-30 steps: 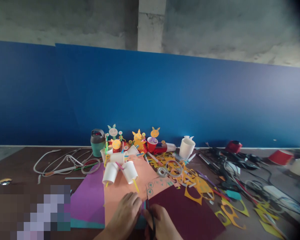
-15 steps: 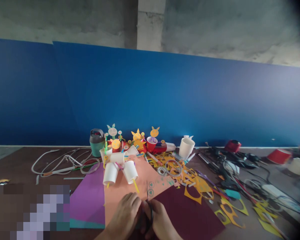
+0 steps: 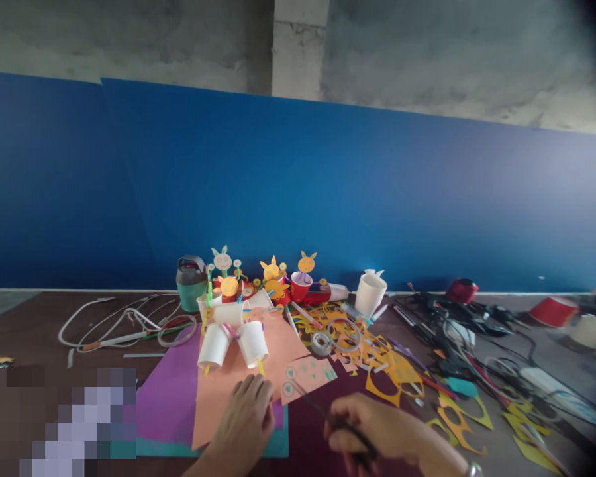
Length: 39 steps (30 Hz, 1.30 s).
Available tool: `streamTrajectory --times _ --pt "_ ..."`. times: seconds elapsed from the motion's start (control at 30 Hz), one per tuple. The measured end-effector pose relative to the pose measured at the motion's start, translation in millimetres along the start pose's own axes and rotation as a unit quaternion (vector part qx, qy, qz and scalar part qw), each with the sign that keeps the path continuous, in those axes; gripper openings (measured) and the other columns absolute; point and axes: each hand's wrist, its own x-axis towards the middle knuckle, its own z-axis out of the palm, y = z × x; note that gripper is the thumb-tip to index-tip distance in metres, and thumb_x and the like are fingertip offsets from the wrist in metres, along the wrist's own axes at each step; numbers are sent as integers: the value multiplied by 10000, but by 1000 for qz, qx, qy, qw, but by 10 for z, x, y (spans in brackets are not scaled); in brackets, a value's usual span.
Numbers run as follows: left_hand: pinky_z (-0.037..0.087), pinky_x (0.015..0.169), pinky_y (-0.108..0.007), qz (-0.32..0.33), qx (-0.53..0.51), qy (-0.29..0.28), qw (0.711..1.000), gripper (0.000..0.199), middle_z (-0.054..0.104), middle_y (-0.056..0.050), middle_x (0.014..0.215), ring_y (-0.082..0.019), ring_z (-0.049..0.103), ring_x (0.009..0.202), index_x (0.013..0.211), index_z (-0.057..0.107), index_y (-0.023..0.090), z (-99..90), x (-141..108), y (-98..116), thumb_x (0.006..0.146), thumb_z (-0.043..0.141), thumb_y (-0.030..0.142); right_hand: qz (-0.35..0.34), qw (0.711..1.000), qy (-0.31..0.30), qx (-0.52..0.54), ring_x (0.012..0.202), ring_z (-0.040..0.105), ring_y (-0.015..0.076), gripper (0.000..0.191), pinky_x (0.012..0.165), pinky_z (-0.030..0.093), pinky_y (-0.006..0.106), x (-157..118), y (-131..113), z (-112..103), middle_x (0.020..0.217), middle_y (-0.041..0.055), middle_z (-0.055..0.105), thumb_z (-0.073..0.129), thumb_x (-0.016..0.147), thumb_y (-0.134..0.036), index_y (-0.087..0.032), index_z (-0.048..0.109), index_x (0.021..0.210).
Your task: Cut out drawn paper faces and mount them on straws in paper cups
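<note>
Our right hand has swung right, grip closed round black scissors whose blades point far-left toward the marked peach strip, lying lengthwise left-to-right, nearer our left hand, its own pinch hidden from us.

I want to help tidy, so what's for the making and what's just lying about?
Probably for the making:
- scissors in the right hand
- peach paper sheet
- peach piece with drawn circles
- white paper cups

Probably just lying about:
- grey-and-green flask
- black cables
- orange paper scraps
</note>
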Motion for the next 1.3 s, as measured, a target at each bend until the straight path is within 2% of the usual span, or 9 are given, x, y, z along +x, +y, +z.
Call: streamTrajectory --times 0.13,0.23,0.4,0.53,0.63,0.8,0.97,1.1,1.3 --pt "399 858 -392 15 2 -5 1000 352 584 -41 1008 -228 516 951 1029 547 213 -38 -42 110 724 505 43 17 995 52 -78 419 527 70 276 379 327 139 55 -129 -531 559 -24 609 662 710 -377 -158 667 877" --pt "415 852 -400 57 46 -35 997 343 594 -63 1066 -247 515 980 1112 542 205 -28 -34 206 783 517 110 29 986 8 -167 441 530 89 252 463 409 188 280 -261 -825 508 -28 583 717 647 -366 -154 711 783" --pt "432 869 -411 120 104 -93 983 445 602 -130 1146 -270 513 1041 1214 523 130 158 -4 300 776 485 68 66 963 -57 -255 468 529 99 331 512 416 217 667 -502 -1119 554 -7 638 805 522 -394 -182 746 769" --pt "453 854 -405 68 111 -104 986 466 597 -158 1194 -286 523 1088 1225 541 124 354 -26 298 771 464 52 72 945 -102 -303 497 542 115 349 508 408 216 894 -672 -1168 563 -6 650 822 501 -372 -199 761 799" --pt "479 820 -364 68 101 -99 988 426 614 -156 1188 -284 546 1084 1199 574 132 437 -53 272 785 484 85 50 932 -148 -329 552 573 126 378 535 427 215 1017 -771 -1143 644 -3 687 815 514 -370 -212 762 853" --pt "510 767 -308 70 110 -71 989 396 638 -133 1168 -263 579 1060 1173 595 143 498 -90 236 801 486 65 55 925 -183 -330 618 600 131 446 557 428 198 1130 -886 -1182 727 5 709 827 489 -337 -197 755 907" --pt "510 790 -319 68 114 -54 990 389 637 -116 1179 -253 578 1061 1186 588 165 583 -148 198 832 458 67 83 922 -177 -334 583 587 125 484 534 414 202 1160 -978 -1293 692 7 707 826 493 -335 -181 745 944" --pt "507 797 -319 76 121 -46 989 336 644 -108 1170 -257 575 1067 1157 608 170 612 -162 176 859 463 117 100 920 -206 -317 622 604 140 479 572 433 215 1214 -1055 -1280 715 22 716 835 487 -332 -166 750 928" --pt "498 772 -247 79 129 -47 987 281 663 -80 1125 -207 585 1040 1116 633 171 577 -145 185 879 481 161 103 881 -290 -359 617 577 118 513 556 429 193 1433 -1037 -1190 768 -15 711 841 473 -335 -225 740 964"
